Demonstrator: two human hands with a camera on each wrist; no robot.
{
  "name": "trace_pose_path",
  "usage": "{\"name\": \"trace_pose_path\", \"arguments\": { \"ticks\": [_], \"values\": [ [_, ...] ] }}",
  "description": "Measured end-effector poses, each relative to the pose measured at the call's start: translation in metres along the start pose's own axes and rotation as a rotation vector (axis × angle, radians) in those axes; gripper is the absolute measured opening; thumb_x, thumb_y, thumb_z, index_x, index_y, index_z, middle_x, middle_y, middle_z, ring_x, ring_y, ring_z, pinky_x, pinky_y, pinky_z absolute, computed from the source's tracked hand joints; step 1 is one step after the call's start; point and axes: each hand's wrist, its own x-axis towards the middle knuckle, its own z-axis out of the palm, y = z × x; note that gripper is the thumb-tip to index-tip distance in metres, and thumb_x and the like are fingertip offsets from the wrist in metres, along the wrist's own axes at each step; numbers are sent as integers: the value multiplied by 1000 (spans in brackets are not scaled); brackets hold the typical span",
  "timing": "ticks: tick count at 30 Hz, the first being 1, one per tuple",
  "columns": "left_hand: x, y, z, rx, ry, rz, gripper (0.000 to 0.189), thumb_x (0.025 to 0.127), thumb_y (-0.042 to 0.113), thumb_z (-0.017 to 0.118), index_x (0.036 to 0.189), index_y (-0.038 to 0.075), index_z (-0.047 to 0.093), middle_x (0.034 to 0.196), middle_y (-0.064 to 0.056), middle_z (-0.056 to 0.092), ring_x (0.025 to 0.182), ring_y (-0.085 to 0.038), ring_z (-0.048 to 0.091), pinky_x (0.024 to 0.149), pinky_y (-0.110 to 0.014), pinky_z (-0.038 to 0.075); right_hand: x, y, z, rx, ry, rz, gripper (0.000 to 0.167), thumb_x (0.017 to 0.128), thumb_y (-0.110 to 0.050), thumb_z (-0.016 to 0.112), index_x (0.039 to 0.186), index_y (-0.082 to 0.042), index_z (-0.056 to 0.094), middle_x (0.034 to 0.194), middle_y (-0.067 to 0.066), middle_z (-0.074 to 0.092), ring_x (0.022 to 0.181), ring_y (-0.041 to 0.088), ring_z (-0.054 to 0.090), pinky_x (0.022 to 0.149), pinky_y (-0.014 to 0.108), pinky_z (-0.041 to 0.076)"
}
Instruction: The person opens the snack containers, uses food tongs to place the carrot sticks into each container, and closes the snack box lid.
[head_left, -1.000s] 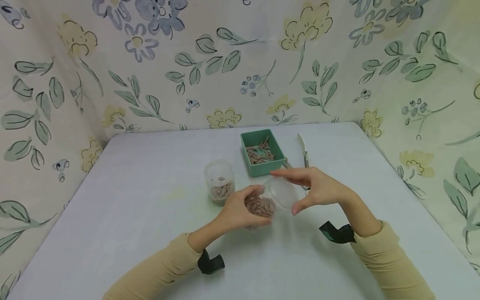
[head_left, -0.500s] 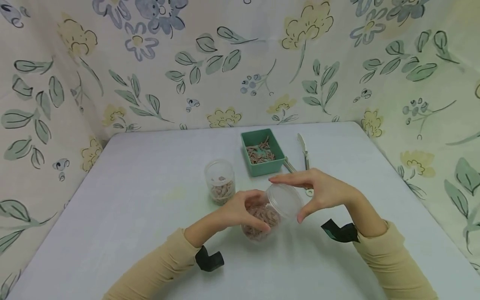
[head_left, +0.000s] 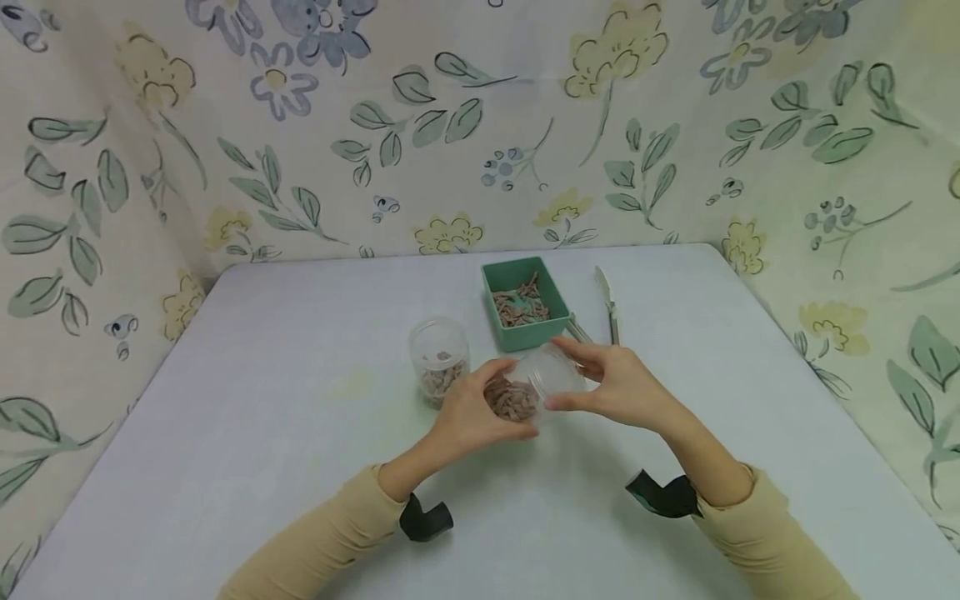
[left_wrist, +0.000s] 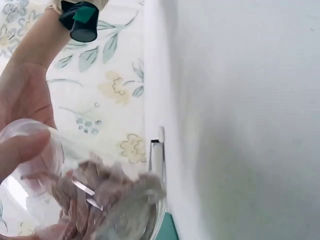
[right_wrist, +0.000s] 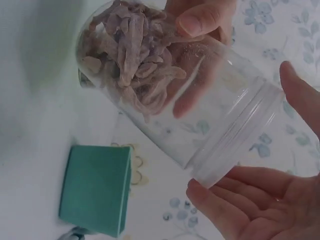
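My left hand grips a clear plastic jar around its body, holding it tilted above the table. Pinkish-brown dried strips fill the jar's lower part. At the jar's mouth sits a clear lid, its rim next to the jar's ridged neck. Thumb and fingers of my right hand hold the lid by opposite edges. Whether the lid is fully seated cannot be told. In the left wrist view the jar is close up, with the left thumb across it.
A second clear jar, partly filled with similar pieces, stands just left of the hands. Behind them is a green box holding more strips. Right of it lie a slim metal tool and a pale-bladed utensil, partly hidden by the right hand.
Half a second ago the jar dipped lower, toward me; now it is back up, near its earlier place. My right hand has moved left, and its spread thumb and fingers have come in on the lid.
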Motion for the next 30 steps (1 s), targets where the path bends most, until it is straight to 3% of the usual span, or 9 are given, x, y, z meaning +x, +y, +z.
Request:
{"name": "trace_pose_path", "arguments": {
  "ticks": [2,5,10,12,18,21,25,27,30],
  "values": [
    [1,0,-4,-57,-58,-22,80,66,18,90,135,3,53,131,-13,60,120,-30,56,98,-48,47,1,0,-6,20,-32,-15,84,81,-28,80,145,6,38,151,22,35,130,45,42,103,54,38],
    [5,0,-12,-193,-179,-66,75,69,13,88,135,3,53,131,-11,60,122,-27,55,100,-43,46,3,2,-17,75,-115,-118,86,81,-20,80,149,4,32,154,21,30,136,44,34,107,58,30],
    [7,5,-18,-319,-322,-146,71,70,10,87,133,6,55,130,-5,62,122,-19,55,101,-37,44,6,5,-29,174,-291,-301,79,80,-3,78,146,7,36,150,23,36,138,26,36,109,37,36],
    [6,5,-17,-321,-318,-154,71,70,11,87,133,6,55,130,-5,61,123,-20,55,101,-37,44,6,5,-27,166,-282,-288,74,80,-3,78,143,8,40,147,23,41,134,23,42,105,31,40],
    [3,8,-13,-242,-170,-99,74,70,11,88,135,2,53,134,-12,58,125,-28,52,102,-42,44,4,-3,-14,50,-65,-75,68,82,-18,79,137,8,49,139,22,51,122,35,54,95,43,49],
    [3,8,-12,-206,-125,-77,75,68,11,88,134,2,54,133,-14,58,124,-30,53,102,-43,44,2,-8,-11,-7,-13,-25,69,85,-29,77,138,7,49,139,22,50,120,39,55,94,46,50],
    [5,6,-15,-275,-166,-108,73,69,7,88,134,4,54,131,-10,60,123,-26,54,101,-40,45,-1,-7,-17,-35,-49,-86,73,87,-32,74,142,4,45,145,21,45,124,45,50,99,57,42],
    [6,6,-18,-327,-216,-127,71,70,6,87,133,5,55,129,-8,61,121,-23,55,101,-38,45,0,-4,-21,10,-111,-155,73,86,-24,76,145,2,41,148,20,41,129,44,44,101,62,37],
    [6,7,-20,-374,-288,-169,68,72,7,85,134,7,55,129,-4,62,120,-18,56,101,-38,45,3,1,-25,90,-203,-272,74,82,-10,78,144,4,40,148,21,41,132,34,44,102,58,38]
  ]
}}
